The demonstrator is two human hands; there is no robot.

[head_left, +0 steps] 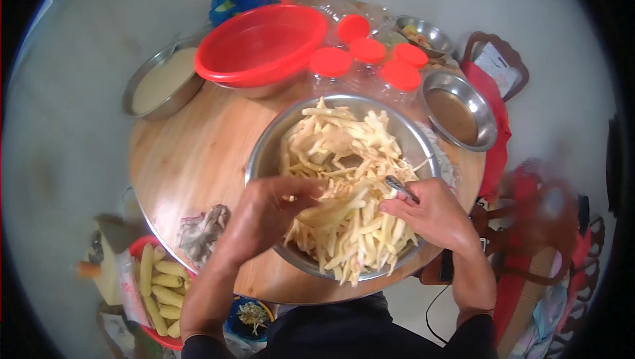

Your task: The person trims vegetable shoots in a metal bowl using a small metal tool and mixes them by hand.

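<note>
A wide steel bowl (260, 141) heaped with pale yellow chicken feet (360, 227) sits at the front of the round table. My right hand (436, 213) is closed at the bowl's right side around a small metal tool (401, 188), which points up and left over the heap. Its working end is hard to make out. Over the left side of the bowl, my left hand (274, 203) has its fingers curled down at the chicken feet, slightly blurred. What those fingers pinch is hidden.
Behind the bowl stand a red basin (264, 41) and several clear jars with red lids (331, 61). A steel bowl of brown liquid (453, 114) is at right, a pale-filled pan (165, 81) at left. A crumpled cloth (204, 230) lies left; corn cobs (169, 283) fill a red tub below.
</note>
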